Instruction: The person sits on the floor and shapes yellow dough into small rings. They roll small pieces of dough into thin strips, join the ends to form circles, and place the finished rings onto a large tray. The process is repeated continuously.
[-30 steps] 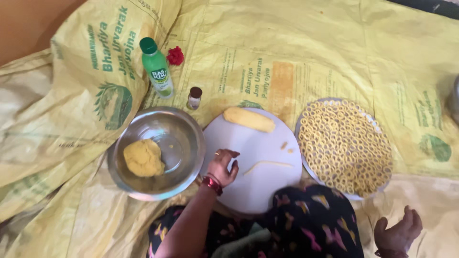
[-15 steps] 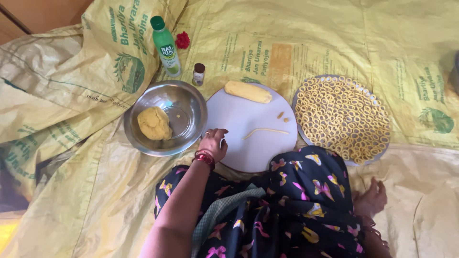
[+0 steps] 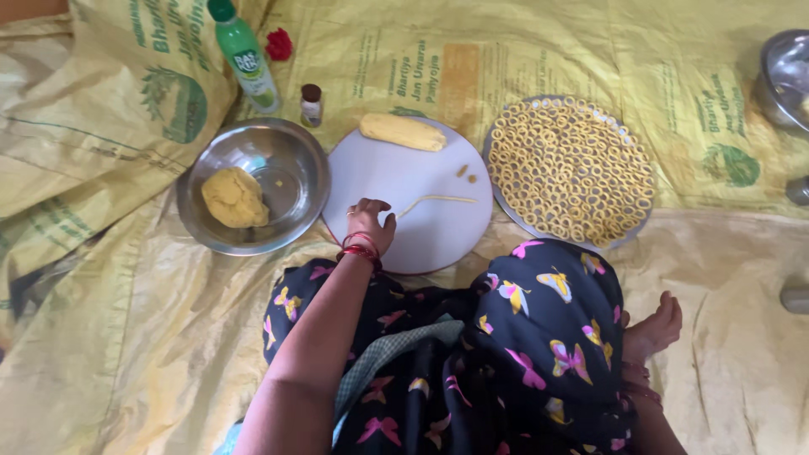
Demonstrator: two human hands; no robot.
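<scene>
My left hand [image 3: 369, 222], with red bangles at the wrist, rests palm down on the near left part of a round white board [image 3: 421, 244]. Its fingers lie loosely on the board and hold nothing. A thin rope of yellow dough [image 3: 436, 200] lies just right of the thumb, its near end almost touching it. A thick dough roll [image 3: 403, 131] sits at the board's far edge, with two small dough bits [image 3: 466, 174] nearby. My right hand is out of sight.
A steel bowl [image 3: 286, 164] left of the board holds a dough lump [image 3: 234, 197]. To the right, a round tray [image 3: 502, 211] is filled with several dough rings. A green bottle [image 3: 246, 57], a small vial [image 3: 311, 104], another steel bowl [image 3: 782, 77] and my bare foot [image 3: 656, 327] lie around on yellow sacking.
The view has shifted and come closer. My left hand stays at the board's near left edge, now lying flatter beside the thin dough rope.
</scene>
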